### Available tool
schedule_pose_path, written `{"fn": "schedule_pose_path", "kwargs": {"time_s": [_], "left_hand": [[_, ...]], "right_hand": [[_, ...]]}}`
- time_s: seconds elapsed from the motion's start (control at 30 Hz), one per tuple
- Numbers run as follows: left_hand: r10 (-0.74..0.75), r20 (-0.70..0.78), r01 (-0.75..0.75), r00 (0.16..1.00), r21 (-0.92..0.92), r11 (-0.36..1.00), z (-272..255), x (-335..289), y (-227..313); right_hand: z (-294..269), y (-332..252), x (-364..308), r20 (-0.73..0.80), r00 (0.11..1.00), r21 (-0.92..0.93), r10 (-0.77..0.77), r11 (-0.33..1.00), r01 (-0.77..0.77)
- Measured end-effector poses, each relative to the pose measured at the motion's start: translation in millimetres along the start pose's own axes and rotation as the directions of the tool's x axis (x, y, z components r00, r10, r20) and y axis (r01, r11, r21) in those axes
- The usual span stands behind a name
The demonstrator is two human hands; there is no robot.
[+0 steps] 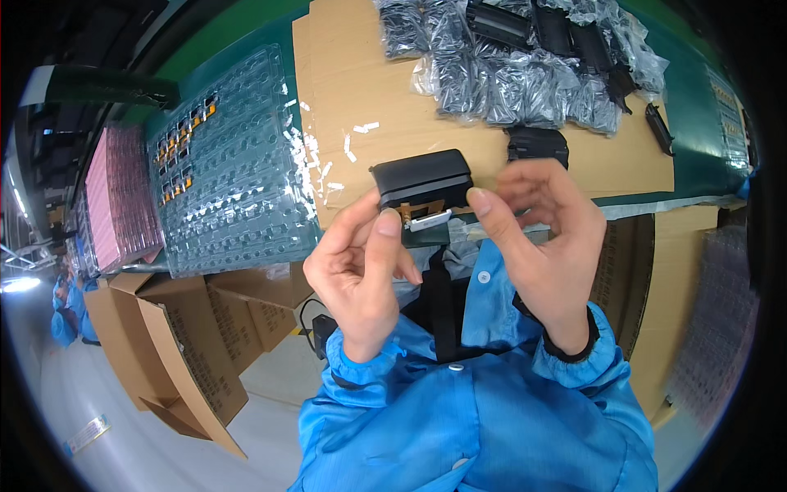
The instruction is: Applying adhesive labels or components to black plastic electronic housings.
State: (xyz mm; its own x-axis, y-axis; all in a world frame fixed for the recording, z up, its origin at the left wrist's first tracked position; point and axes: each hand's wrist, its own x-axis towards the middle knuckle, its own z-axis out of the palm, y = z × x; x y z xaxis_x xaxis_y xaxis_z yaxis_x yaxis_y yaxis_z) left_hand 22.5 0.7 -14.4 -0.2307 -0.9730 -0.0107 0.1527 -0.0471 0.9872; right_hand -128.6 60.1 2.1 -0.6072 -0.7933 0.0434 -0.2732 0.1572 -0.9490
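Observation:
A black plastic housing (422, 174) with rounded edges is held up over the near edge of the table. From its lower side hang an orange-brown flex cable (407, 212) and a small silver-white part (431, 220). My left hand (361, 262) pinches the housing's left end, the thumb beside the flex cable. At the right end, my right hand (548, 238) has its thumb against the housing's edge, with the fingers curled; their exact contact is hard to make out. Just behind lies another black plastic part (537, 146) on the cardboard sheet (344, 82).
Bagged black parts (516, 86) are piled at the back, some loose ones on top. Another loose black part (658, 129) lies far right. White scraps (310, 156) lie beside a clear tray (238, 172) holding several orange-and-black pieces. Pink stacked sheets (123, 197) and cardboard boxes (188, 353) are at left.

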Motion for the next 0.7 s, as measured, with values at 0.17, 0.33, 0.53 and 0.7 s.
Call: {"fn": "schedule_pose_path", "kwargs": {"time_s": [0.17, 0.33, 0.53, 0.7], "left_hand": [[-0.068, 0.043, 0.071, 0.997, -0.076, 0.995, 9.2, -6.2, 2.4], [-0.069, 0.075, 0.075, 0.995, -0.082, 0.994, 14.4, -10.8, 3.0], [-0.074, 0.044, 0.081, 0.996, -0.175, 0.981, 20.0, -10.5, 4.0], [-0.069, 0.006, 0.069, 0.998, -0.098, 0.993, 18.4, -12.2, 9.8]], "right_hand": [[13.1, 10.6, 1.2, 0.295, 0.954, 0.472, 0.056, 0.859, -0.196], [10.4, 11.7, 1.5, 0.311, 0.947, 0.51, 0.077, 0.827, -0.235], [14.2, 7.0, 1.2, 0.309, 0.942, 0.589, 0.133, 0.75, -0.299], [24.3, 9.1, -2.9, 0.177, 0.984, 0.575, 0.037, 0.807, -0.134]]}}
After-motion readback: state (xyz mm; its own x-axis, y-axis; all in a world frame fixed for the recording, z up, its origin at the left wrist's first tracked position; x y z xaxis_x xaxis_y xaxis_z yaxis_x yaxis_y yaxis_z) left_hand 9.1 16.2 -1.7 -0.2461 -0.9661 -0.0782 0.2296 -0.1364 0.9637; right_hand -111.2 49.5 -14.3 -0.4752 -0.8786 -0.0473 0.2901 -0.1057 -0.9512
